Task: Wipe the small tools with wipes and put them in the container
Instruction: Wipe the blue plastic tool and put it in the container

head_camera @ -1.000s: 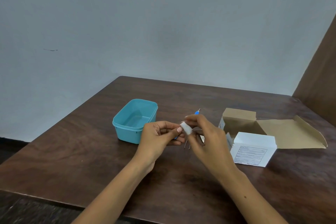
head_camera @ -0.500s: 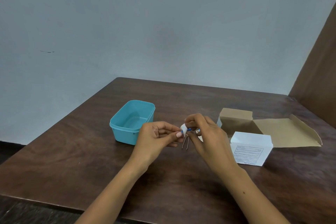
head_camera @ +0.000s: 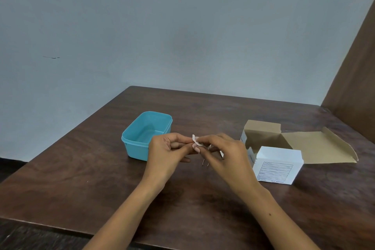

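I see a dark brown wooden worktop (head_camera: 203, 199) set against a plain grey-blue wall (head_camera: 182, 26), which carries a short dark mark (head_camera: 51, 57) up to the left of the worktop. At the worktop's far right corner stands a brown wooden panel (head_camera: 357, 79), leaning upward along the frame edge.
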